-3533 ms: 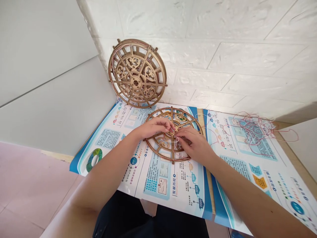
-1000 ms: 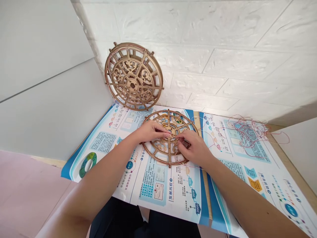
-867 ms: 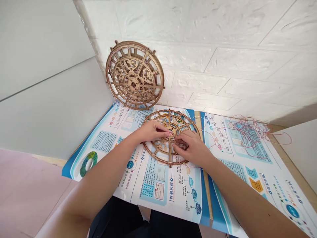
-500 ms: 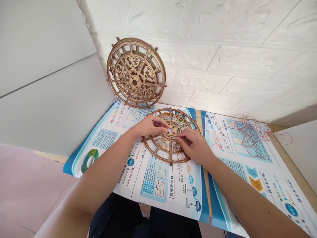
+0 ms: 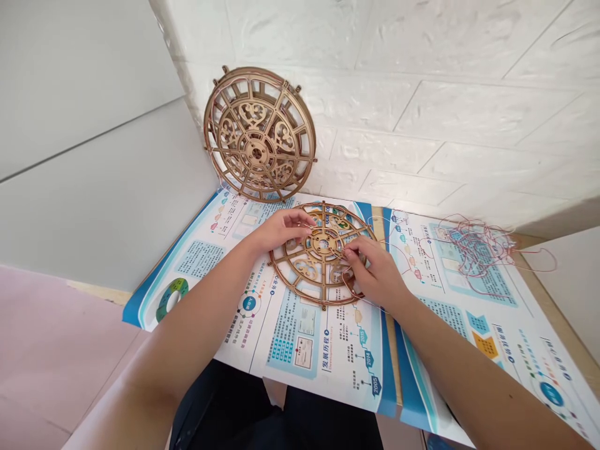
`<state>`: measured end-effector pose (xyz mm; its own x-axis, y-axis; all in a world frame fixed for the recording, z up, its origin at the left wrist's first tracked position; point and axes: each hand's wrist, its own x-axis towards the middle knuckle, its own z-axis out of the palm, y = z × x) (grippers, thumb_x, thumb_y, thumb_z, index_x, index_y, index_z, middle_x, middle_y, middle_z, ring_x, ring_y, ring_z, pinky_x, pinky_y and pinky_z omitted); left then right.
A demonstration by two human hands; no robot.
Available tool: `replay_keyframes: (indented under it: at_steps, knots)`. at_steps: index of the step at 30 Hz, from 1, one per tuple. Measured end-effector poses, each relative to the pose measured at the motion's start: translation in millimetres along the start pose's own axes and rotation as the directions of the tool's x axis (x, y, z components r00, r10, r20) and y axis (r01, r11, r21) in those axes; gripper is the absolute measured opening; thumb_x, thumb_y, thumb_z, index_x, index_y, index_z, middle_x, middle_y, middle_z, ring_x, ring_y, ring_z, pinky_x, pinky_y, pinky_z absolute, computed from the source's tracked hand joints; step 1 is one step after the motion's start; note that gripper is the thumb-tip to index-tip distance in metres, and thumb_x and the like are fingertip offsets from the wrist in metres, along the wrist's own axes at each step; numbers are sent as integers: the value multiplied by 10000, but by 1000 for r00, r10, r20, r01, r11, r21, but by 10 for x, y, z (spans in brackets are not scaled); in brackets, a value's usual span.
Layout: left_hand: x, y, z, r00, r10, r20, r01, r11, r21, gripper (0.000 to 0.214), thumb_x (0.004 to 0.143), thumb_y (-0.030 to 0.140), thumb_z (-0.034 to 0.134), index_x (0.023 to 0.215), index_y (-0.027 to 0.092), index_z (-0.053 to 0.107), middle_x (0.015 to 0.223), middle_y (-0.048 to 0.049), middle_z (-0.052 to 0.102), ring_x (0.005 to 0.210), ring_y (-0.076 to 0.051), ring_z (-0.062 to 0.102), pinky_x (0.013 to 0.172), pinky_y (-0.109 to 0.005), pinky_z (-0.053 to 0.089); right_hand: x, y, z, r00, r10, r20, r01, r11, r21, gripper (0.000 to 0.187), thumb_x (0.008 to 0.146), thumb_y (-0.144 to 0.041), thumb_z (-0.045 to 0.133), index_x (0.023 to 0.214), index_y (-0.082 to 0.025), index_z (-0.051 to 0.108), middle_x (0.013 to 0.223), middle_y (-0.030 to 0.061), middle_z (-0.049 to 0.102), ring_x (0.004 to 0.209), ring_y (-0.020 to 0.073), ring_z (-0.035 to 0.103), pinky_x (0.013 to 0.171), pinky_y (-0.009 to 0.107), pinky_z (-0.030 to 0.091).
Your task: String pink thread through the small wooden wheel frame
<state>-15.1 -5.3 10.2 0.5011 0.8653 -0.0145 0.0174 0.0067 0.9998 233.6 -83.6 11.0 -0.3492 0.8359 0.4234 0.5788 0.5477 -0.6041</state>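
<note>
Far left: a grey wall panel (image 5: 89, 162) above a pink floor (image 5: 51, 369). Dark trousers (image 5: 276, 419) show at bottom centre, below the poster edge.

Left hand (image 5: 281, 230) comes in from bottom left and rests on the upper-left part of a laser-cut wooden wheel (image 5: 322, 242). Fingers are extended and loosely spread, hand about half open. The left fingertips (image 5: 307, 224) lie over the spokes, with no clear grip on anything.

A second wooden wheel (image 5: 257, 152) leans tilted against the wall behind the poster's top edge, well apart from both hands.

The first wheel lies flat on a printed blue-and-white poster (image 5: 300, 356), straight ahead of the person. It is round, so no long axis. Its hub sits between the hands, with the left hand up-left of it and the right hand down-right. Neither hand is clearly nearer.

Right hand (image 5: 377, 270) is more closed, fingers curled, with the right fingertips (image 5: 349, 249) just right of the hub. A thin thread loop (image 5: 347, 282) hangs by the hand. Thread too fine to tell whether it is pinched.

A wooden strip (image 5: 390, 369) separates the poster sheets. Further right, a tangle of red thread (image 5: 478, 250) lies on the right sheet, nearer the right hand, with loose strands trailing toward the wheel. A white faux-brick wall (image 5: 422, 106) runs along the back.
</note>
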Motion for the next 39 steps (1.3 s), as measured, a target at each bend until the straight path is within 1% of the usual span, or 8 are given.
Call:
replay_keyframes:
  at_steps: [5,9,12,17,21,26,30,39]
  knots:
    - [-9,7,-4,1000,9,0,-9,1000,-1,195,767,281,762,909,158,712,672,14,637,595,-89,576,558,-218,410,-14,7,-6,999,52,14,-53,997,59,195,1040,-257,432,899,-214,560,870,22,598,821,202,555,777,366,404]
    - [-14,-6,-11,999,-30,-26,31,999,11,210,785,319,759,911,156,721,648,6,646,584,-89,579,557,-213,413,-17,6,-12,994,108,33,-111,990,82,230,1041,-288,408,875,-214,549,853,31,593,809,209,552,752,363,422]
    - [5,-42,-17,998,-41,-37,40,999,-15,252,787,363,768,909,149,715,654,2,649,587,-91,589,553,-211,417,-19,14,-8,991,129,35,-131,988,82,251,1045,-321,403,874,-213,552,848,39,600,799,214,560,730,364,438]
    - [39,-82,-28,999,-32,-27,28,989,-148,318,739,398,817,846,145,658,699,9,642,616,-87,612,601,-220,460,-28,24,-1,988,154,-28,-151,985,81,250,1044,-351,420,887,-215,559,851,46,608,787,216,566,704,358,450]
    - [30,-51,-25,997,-70,-22,65,983,-169,358,732,424,826,820,150,612,669,21,611,604,-88,599,588,-223,450,-21,12,-8,981,174,-87,-168,983,74,221,1034,-317,437,882,-213,558,841,36,604,774,206,560,693,343,438]
    - [20,-15,-11,997,-72,-14,69,983,-171,404,737,475,815,769,152,574,664,23,587,597,-83,577,600,-231,447,-5,-10,-19,983,142,-113,-138,990,43,205,1024,-316,462,877,-211,559,827,35,602,758,202,562,680,337,434]
    - [22,-10,-6,997,-71,-29,65,983,-170,414,747,487,804,724,160,552,650,26,561,573,-81,551,586,-235,441,4,-24,-18,987,108,-119,-105,994,28,185,1021,-315,483,895,-212,570,830,39,608,757,200,567,686,337,449]
    - [26,2,0,994,-84,-71,63,964,-257,382,765,420,781,642,161,528,629,32,502,520,-61,479,517,-219,394,10,-59,-11,990,24,-142,-27,1000,-17,108,990,-267,536,907,-221,589,807,36,600,736,194,571,666,342,458]
